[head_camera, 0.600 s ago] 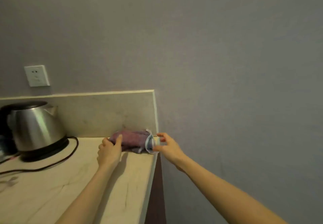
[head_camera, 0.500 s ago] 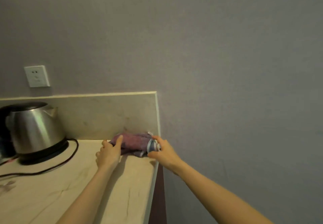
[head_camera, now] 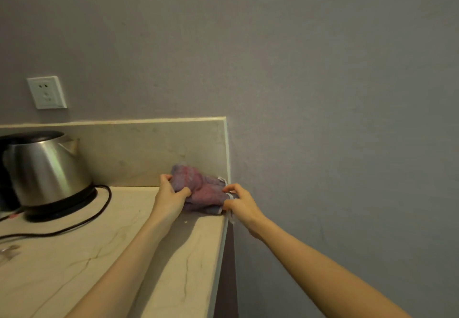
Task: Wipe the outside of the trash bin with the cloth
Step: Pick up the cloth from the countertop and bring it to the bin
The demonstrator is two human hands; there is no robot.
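Beige stone countertop [head_camera: 74,268], veined with thin dark lines, runs forward under two bare forearms. At its far right corner the left hand [head_camera: 171,199] and right hand [head_camera: 239,204] each close fingers on an end of the crumpled purple cloth [head_camera: 201,191], soft and nubbly with a pale hem, bunched against the matching backsplash [head_camera: 139,151]. Farther left, a rounded steel kettle [head_camera: 46,168] sits on a black base, cord [head_camera: 74,226] curling out. Above, a white square socket [head_camera: 46,92] interrupts the matte grey wall [head_camera: 323,94].

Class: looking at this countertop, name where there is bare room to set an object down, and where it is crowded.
Free: the countertop between the kettle cord and its right edge. Crowded: the back right corner, where both hands grip the cloth, and the left, with the kettle.
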